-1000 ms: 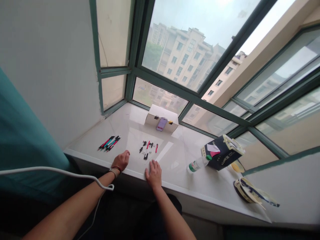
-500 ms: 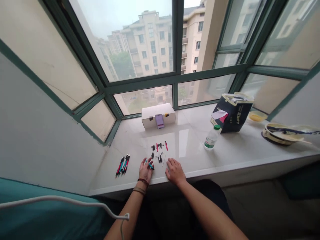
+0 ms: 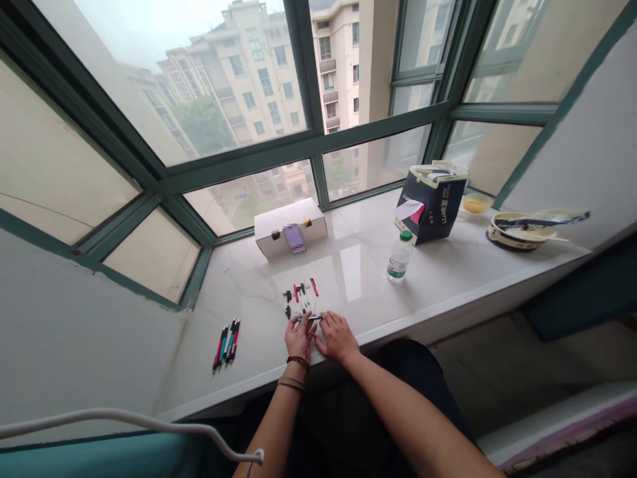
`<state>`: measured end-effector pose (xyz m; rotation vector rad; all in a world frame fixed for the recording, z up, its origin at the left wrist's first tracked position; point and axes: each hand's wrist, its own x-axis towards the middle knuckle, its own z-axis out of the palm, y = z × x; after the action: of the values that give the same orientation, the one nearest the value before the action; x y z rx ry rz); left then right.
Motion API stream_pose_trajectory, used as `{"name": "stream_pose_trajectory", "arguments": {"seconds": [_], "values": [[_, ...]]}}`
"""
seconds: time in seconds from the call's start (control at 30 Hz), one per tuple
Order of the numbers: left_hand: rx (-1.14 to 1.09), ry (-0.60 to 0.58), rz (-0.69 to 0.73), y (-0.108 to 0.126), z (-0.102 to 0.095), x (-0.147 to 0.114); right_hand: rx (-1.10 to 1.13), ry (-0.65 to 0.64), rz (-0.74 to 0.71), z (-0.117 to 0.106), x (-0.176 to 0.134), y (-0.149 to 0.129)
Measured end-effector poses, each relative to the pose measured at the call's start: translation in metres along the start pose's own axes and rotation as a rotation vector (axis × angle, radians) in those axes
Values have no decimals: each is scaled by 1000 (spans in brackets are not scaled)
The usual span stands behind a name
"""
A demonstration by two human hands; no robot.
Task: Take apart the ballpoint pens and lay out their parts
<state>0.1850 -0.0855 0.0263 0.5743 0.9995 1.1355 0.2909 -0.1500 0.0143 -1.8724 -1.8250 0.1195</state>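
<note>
A teal and black pen (image 3: 310,318) lies sideways between my two hands near the front of the sill. My left hand (image 3: 299,340), palm turned up, has its fingers closed round the teal part. At the black end, the fingertips of my right hand (image 3: 338,337) pinch the pen; its very tip is hidden there. Just beyond the hands are loose pen parts: a red barrel (image 3: 314,287), another red barrel (image 3: 296,293) and several small black pieces (image 3: 287,296). To the left, several pens (image 3: 226,343) in red, teal and black lie side by side.
A white box (image 3: 291,229) with a purple item at its front stands by the window. Farther right are a water bottle (image 3: 399,257) with a green cap, a dark paper bag (image 3: 432,202) and a bowl (image 3: 517,234). A white cable (image 3: 124,415) crosses the lower left.
My left hand has brought the pen rightward to my right hand, whose fingers have closed on its black end. The whole view has tilted and shifted as my head turned.
</note>
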Motion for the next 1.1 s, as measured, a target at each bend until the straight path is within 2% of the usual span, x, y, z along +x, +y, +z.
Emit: {"name": "stream_pose_trajectory", "arguments": {"seconds": [0.33, 0.4, 0.53, 0.6, 0.83, 1.1], "values": [[158, -111, -98, -5, -22, -2, -5, -30, 10, -2, 0, -1], [113, -102, -151, -1, -20, -3, -8, -29, 14, -2, -1, -2], [-129, -38, -211, 10, -13, -3, -20, -14, 17, -5, -1, -4], [-205, -57, -222, 14, -10, -1, -27, -17, 15, -6, -1, -4], [-274, -162, -276, 17, -15, 1, -45, -25, 11, -7, 0, -5], [-316, -127, -319, 27, -33, 5, -44, -25, 8, -7, 0, -5]]}}
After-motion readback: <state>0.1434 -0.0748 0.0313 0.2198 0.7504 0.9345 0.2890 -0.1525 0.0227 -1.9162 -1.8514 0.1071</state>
